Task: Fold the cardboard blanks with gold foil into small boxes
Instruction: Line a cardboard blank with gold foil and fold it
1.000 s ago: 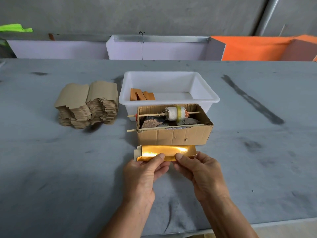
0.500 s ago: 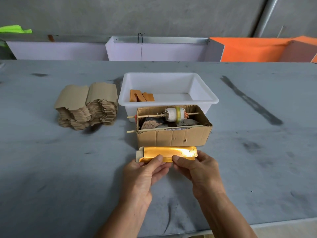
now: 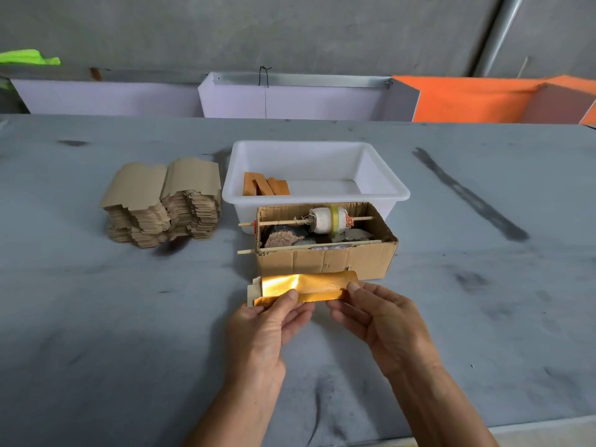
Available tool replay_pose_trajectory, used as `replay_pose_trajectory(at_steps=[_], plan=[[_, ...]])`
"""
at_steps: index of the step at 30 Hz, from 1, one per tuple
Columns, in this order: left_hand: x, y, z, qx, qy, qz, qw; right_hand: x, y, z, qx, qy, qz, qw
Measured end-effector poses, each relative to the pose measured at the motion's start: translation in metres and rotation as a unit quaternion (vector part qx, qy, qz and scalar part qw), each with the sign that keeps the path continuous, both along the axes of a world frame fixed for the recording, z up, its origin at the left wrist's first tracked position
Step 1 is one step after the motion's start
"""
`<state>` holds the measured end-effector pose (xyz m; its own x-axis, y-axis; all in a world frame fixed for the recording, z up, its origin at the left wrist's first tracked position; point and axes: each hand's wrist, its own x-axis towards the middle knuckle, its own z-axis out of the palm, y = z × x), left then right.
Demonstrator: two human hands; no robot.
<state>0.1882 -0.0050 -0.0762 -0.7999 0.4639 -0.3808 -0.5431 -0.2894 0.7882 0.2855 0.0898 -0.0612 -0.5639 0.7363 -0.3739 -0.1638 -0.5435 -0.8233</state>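
A gold-foil blank [image 3: 309,287] is held just above the table [image 3: 96,317], in front of a cardboard box [image 3: 325,261]. The left hand [image 3: 261,330] pinches its near edge and the right hand [image 3: 383,321] pinches its right end. A stack of blanks [image 3: 164,201] sits far left.

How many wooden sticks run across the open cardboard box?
2. One stick crosses the far side of the cardboard box, carrying a spool; the other stick crosses the near side.
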Motion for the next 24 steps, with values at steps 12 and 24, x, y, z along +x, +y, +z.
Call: replay_pose_trajectory(at_steps=[12, 24], plan=[[-0.009, -0.025, -0.003, 0.002, -0.003, 0.025, 1.000, -0.011, 0.002, 0.006, 0.085, -0.107, -0.093, 0.986], [-0.010, -0.025, 0.000, 0.014, -0.005, 0.018, 1.000, -0.020, 0.033, 0.027, 0.351, -0.173, -0.147, 0.908]])
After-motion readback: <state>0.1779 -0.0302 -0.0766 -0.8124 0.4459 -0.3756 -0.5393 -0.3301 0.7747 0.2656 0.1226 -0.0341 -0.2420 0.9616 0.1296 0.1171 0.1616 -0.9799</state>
